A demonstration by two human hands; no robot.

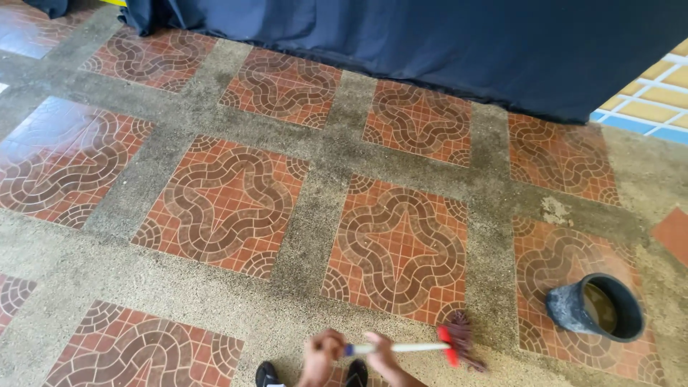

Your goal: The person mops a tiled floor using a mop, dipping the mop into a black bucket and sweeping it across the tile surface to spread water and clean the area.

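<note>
Both hands are gripping a mop down at the person's feet. The left hand is closing around the blue end of the mop handle, and the right hand is wrapping the white shaft just beside it. Out past the right hand, the red clamp and dark stringy mop head are resting on the patterned tile floor. Further out on that side, well apart, a grey bucket is leaning over. Far ahead of the hands, a dark blue cloth is hanging down.
</note>
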